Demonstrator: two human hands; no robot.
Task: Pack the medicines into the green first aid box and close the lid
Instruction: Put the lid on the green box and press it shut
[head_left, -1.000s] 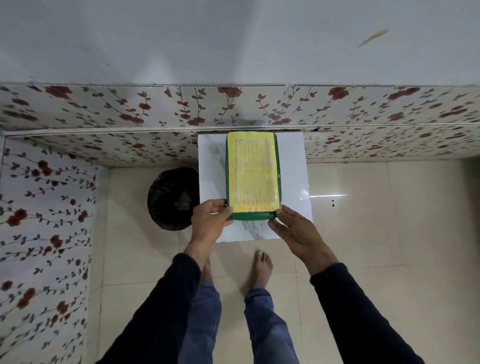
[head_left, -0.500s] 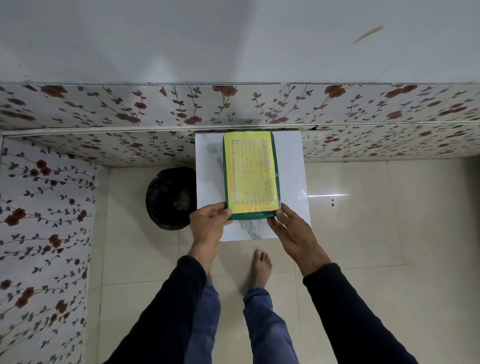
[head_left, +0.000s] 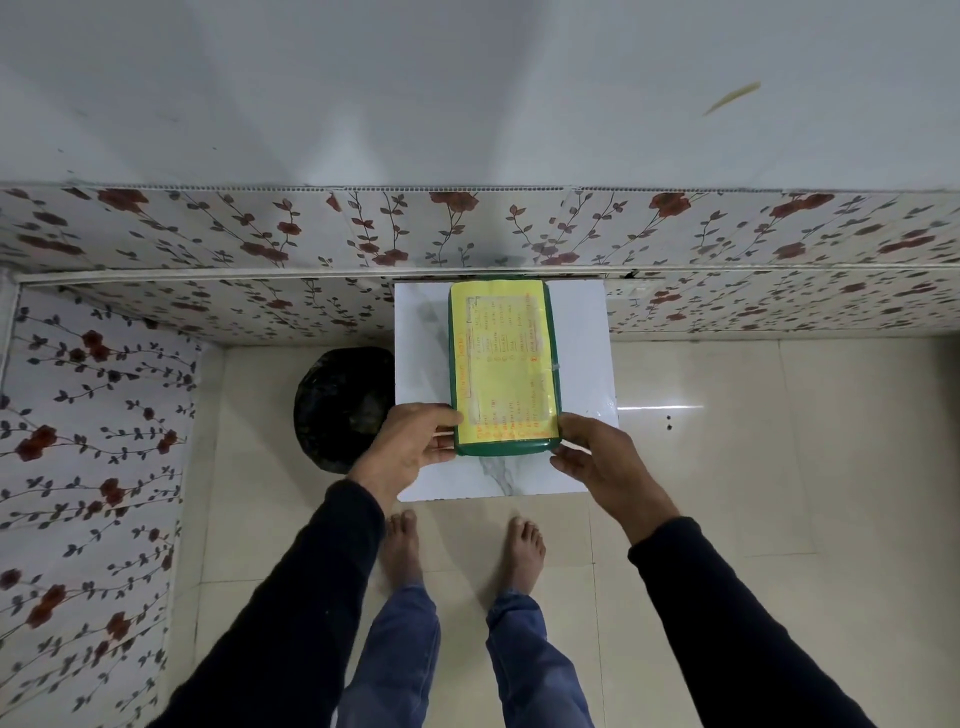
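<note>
The green first aid box (head_left: 503, 366) lies on a small white marble-patterned table (head_left: 582, 364), its lid down and a yellow printed label covering the top. My left hand (head_left: 415, 441) holds the box's near left corner, thumb on the lid. My right hand (head_left: 597, 457) grips the near right corner. No medicines are visible outside the box.
A dark round bag-like object (head_left: 340, 408) sits on the floor left of the table. Floral tiled walls (head_left: 93, 415) close in the left and far sides. My bare feet (head_left: 462, 551) stand on cream floor tiles just before the table.
Both hands stay on the box's near corners. The view has shifted slightly and the box looks almost unmoved.
</note>
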